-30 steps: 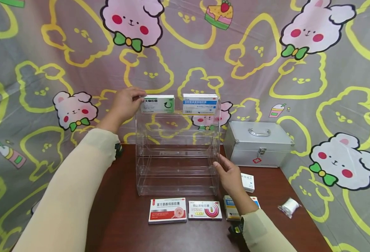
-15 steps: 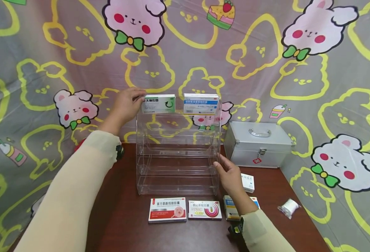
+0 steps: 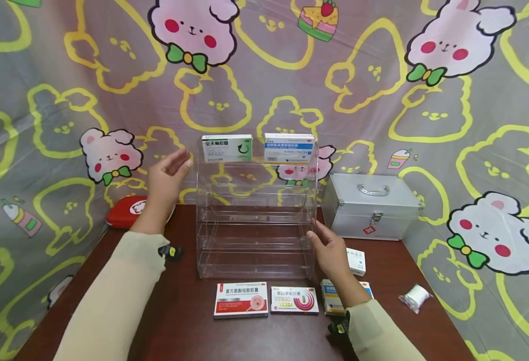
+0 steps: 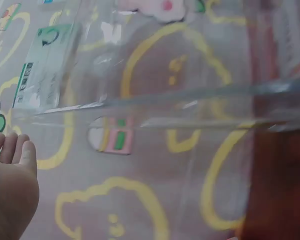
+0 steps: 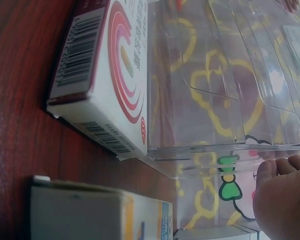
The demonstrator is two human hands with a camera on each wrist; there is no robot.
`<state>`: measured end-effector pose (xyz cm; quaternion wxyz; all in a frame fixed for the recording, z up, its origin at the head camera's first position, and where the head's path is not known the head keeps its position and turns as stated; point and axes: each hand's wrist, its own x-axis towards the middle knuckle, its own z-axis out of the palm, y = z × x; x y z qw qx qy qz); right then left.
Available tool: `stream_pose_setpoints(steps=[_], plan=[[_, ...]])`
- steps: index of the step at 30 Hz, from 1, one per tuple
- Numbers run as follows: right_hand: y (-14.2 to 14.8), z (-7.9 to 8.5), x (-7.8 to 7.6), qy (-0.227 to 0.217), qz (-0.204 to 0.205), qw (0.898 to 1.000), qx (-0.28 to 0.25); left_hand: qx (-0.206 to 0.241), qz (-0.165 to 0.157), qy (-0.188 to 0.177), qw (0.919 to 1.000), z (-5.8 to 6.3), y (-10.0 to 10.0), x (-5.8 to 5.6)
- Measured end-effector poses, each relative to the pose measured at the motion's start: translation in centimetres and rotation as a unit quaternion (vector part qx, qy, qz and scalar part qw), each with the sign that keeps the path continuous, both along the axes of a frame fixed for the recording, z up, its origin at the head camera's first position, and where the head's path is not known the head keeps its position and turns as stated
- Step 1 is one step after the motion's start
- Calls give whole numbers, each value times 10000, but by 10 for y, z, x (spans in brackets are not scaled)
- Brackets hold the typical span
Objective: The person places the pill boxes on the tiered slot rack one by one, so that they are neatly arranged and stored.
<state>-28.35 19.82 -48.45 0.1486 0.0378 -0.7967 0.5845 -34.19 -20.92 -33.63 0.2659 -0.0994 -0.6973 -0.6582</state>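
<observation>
A clear plastic display rack [image 3: 255, 244] with stepped shelves stands upright on the dark wooden table. On its top tier sit a green-and-white medicine box [image 3: 227, 149] at the left and a blue-and-white medicine box [image 3: 289, 149] at the right. My left hand [image 3: 164, 179] hovers beside the rack's upper left, apart from the green-and-white box, its fingers loosely bent and holding nothing. With thumb and fingers, my right hand [image 3: 332, 253] holds the rack's right side wall. In the right wrist view, fingertips [image 5: 270, 170] show outside that wall.
A red-and-white medicine box [image 3: 241, 300], a pink-ringed box [image 3: 294, 300] and a blue-and-yellow box [image 3: 333, 298] lie before the rack. Rightward are a small white box [image 3: 356, 261], a wrapped white roll [image 3: 415, 298] and a silver case [image 3: 372, 206]. A red case [image 3: 126, 211] sits back left.
My left hand has let go of the green-and-white box and moved left and down, away from the rack. My right hand stays at the rack's side.
</observation>
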Motion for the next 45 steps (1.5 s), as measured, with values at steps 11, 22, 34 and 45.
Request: stream_pose_setpoints(steps=[11,22,34,45], plan=[[1,-3,2,18,0,9999,-101,609,-213,-305,9974,-89,14,49],[2,-3,-2,43,31,9997,-246,765,-112,-855,9933,-146,24,67],[0,-3,-1,97,141,9995,-259,1060,126,-826,9908,-151,31,65],[8,-2,-2,-65,201,9997,149,803,254,-1080,9906,-156,33,66]])
